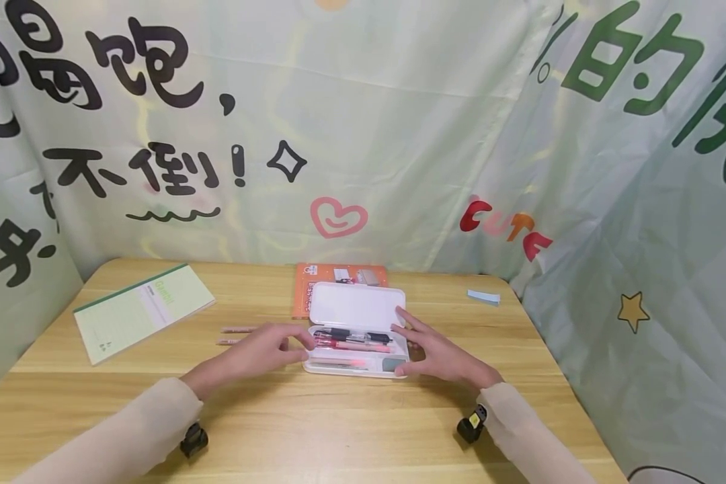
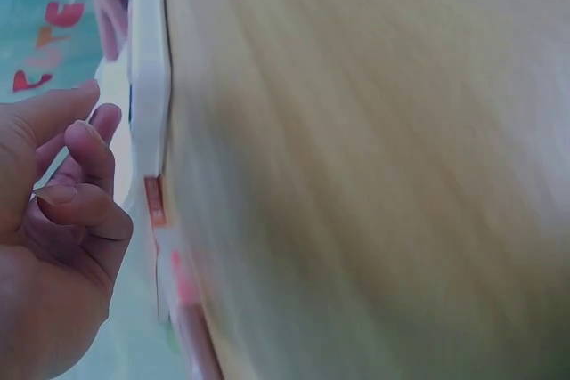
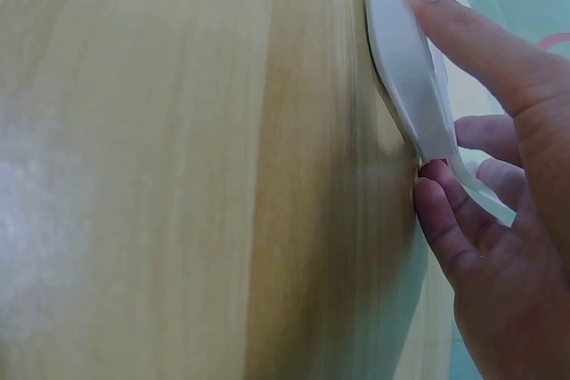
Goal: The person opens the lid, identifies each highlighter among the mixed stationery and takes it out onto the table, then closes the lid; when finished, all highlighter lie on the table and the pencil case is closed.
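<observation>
A white pencil case (image 1: 358, 302) lies with its lid up on the table. Pens (image 1: 353, 346) fill its back compartment, with a grey-green block (image 1: 392, 364) at front right. My right hand (image 1: 438, 356) grips the case's right end. In the right wrist view, the thumb (image 3: 472, 37) is on the near rim and other fingers are round the corner. My left hand (image 1: 266, 353) is at the case's left end, fingers loosely bent, a gap between thumb and forefinger. Nothing can be made out surely in it in the left wrist view.
An orange booklet (image 1: 302, 289) lies partly under the case's lid. Two pencils (image 1: 230, 342) stick out beyond the left hand. A pale green notebook (image 1: 121, 323) lies at the left, and a small blue strip (image 1: 484, 297) at back right. Printed cloth (image 1: 399, 134) hangs behind the table.
</observation>
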{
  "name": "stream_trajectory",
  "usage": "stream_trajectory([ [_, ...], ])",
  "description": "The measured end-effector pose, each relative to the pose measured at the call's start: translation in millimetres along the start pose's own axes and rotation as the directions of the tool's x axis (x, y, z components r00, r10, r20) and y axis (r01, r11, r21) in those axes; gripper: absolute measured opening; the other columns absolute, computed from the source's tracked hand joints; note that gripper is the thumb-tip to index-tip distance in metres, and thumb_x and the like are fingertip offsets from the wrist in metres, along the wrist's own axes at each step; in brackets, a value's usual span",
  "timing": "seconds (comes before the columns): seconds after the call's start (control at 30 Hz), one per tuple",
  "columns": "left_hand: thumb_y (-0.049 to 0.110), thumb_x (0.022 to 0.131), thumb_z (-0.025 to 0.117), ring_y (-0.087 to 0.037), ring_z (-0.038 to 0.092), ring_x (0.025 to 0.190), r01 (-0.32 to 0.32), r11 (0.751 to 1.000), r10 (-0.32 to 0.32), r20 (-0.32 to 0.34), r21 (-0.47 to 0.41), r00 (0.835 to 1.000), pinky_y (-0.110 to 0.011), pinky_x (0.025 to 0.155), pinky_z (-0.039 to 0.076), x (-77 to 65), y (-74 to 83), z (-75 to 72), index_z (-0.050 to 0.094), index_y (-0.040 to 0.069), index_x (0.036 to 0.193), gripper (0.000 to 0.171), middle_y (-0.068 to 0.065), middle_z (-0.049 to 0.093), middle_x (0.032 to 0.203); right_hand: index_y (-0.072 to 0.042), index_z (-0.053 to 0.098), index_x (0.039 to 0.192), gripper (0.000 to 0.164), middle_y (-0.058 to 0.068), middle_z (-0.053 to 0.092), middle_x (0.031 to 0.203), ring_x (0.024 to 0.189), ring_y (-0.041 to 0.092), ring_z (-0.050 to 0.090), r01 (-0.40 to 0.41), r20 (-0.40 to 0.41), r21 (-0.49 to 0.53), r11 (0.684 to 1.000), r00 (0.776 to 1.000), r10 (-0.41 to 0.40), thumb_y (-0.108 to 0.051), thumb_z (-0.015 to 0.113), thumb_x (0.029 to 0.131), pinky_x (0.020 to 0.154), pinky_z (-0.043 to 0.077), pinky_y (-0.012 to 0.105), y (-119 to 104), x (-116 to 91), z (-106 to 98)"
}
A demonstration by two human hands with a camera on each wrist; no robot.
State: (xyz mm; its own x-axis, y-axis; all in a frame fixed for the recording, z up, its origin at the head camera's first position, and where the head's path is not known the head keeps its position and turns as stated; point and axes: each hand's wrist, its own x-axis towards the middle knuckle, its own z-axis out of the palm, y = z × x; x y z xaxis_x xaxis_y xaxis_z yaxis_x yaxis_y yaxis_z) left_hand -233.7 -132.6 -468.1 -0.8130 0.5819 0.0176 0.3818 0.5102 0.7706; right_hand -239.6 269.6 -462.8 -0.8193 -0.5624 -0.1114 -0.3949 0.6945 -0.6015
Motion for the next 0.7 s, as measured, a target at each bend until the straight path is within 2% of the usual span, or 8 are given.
stream_trajectory([
  [0.2, 0.025, 0.105, 0.076, -0.009, 0.059, 0.076, 0.016, 1.000, -0.016, 0.033, 0.007, 0.999, -0.025, 0.063, 0.050, 2.6, 0.9, 12.7, 0.077, 0.026, 0.121, 0.016, 0.009, 0.076, 0.118, -0.014, 0.044, 0.167, 0.092, 0.004, 0.007, 0.185, 0.169, 0.042, 0.015, -0.017, 0.002, 0.009, 1.000, 1.000, 0.017, -0.050, 0.085, 0.093, 0.129, 0.027, 0.068, -1, 1, 1],
  [0.37, 0.025, 0.106, 0.074, -0.009, 0.065, 0.085, -0.017, 0.995, 0.014, 0.028, 0.096, 1.000, -0.027, 0.072, 0.055, 2.6, 2.6, 16.1, 0.078, 0.024, 0.128, 0.023, 0.008, 0.079, 0.124, -0.014, 0.043, 0.167, 0.092, 0.004, 0.006, 0.185, 0.169, 0.043, 0.015, -0.028, 0.004, 0.009, 1.000, 1.000, 0.028, -0.049, 0.085, 0.094, 0.129, 0.027, 0.068, 0, 0, 2],
  [0.5, 0.028, 0.107, 0.073, -0.001, 0.066, 0.089, -0.076, 0.973, 0.071, 0.032, 0.218, 0.997, -0.031, 0.087, 0.060, 1.3, 3.7, 17.9, 0.077, 0.020, 0.134, 0.028, 0.006, 0.080, 0.127, -0.014, 0.043, 0.168, 0.093, 0.004, 0.006, 0.185, 0.169, 0.043, 0.015, -0.030, 0.006, -0.001, 1.000, 1.000, 0.030, -0.050, 0.085, 0.094, 0.130, 0.027, 0.067, 1, 0, 2],
  [0.6, 0.026, 0.107, 0.072, 0.002, 0.064, 0.086, -0.112, 0.952, 0.107, 0.031, 0.285, 0.994, -0.031, 0.088, 0.061, 0.7, 5.1, 19.0, 0.078, 0.018, 0.134, 0.028, 0.004, 0.080, 0.127, -0.014, 0.042, 0.168, 0.093, 0.004, 0.006, 0.185, 0.169, 0.043, 0.015, -0.027, 0.005, -0.004, 1.000, 1.000, 0.027, -0.050, 0.085, 0.094, 0.130, 0.027, 0.068, 2, 0, 2],
  [0.7, 0.023, 0.106, 0.072, -0.002, 0.066, 0.089, -0.109, 0.941, 0.108, 0.021, 0.321, 0.994, -0.031, 0.088, 0.061, 0.5, 8.2, 20.0, 0.078, 0.017, 0.134, 0.029, 0.003, 0.080, 0.127, -0.014, 0.042, 0.168, 0.093, 0.004, 0.006, 0.185, 0.169, 0.043, 0.015, -0.023, 0.002, -0.003, 1.000, 1.000, 0.023, -0.050, 0.085, 0.094, 0.129, 0.026, 0.068, 2, 0, 2],
])
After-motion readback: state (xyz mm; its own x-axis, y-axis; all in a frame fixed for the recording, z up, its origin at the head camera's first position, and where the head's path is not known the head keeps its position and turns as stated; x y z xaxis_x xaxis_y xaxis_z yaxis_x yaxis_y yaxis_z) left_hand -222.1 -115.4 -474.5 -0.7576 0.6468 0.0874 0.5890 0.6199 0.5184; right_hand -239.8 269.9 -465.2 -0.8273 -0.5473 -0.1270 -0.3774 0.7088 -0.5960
